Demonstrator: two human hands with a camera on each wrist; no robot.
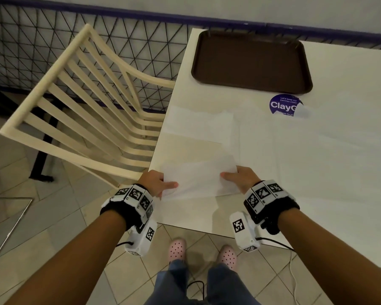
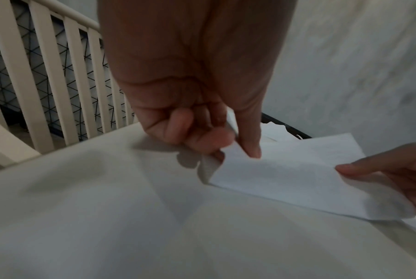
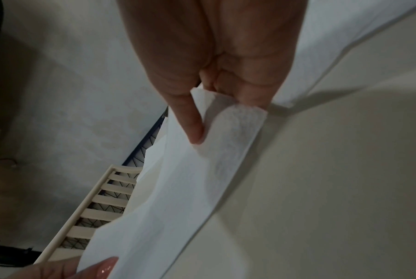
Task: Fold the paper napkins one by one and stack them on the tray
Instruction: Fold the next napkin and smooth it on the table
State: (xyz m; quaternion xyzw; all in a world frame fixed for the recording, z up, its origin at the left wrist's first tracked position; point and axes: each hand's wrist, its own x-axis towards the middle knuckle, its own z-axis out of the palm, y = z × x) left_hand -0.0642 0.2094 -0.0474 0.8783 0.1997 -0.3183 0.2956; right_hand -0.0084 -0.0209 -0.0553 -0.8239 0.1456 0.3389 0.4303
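Note:
A white paper napkin [image 1: 199, 179] is folded over into a long strip and held just above the near left corner of the white table [image 1: 339, 172]. My left hand [image 1: 161, 182] pinches its left end [image 2: 216, 166] between thumb and curled fingers. My right hand [image 1: 233, 176] pinches the right end [image 3: 211, 113] the same way. Several more flat napkins [image 1: 200, 124] lie spread over the table beyond. The brown tray [image 1: 251, 60] sits at the far edge with nothing on it.
A cream slatted chair [image 1: 86, 102] stands tilted against the table's left side, before a black wire fence [image 1: 31, 40]. A round purple sticker [image 1: 284, 104] lies below the tray, partly under a napkin. My pink shoes [image 1: 177, 248] stand on the tiled floor.

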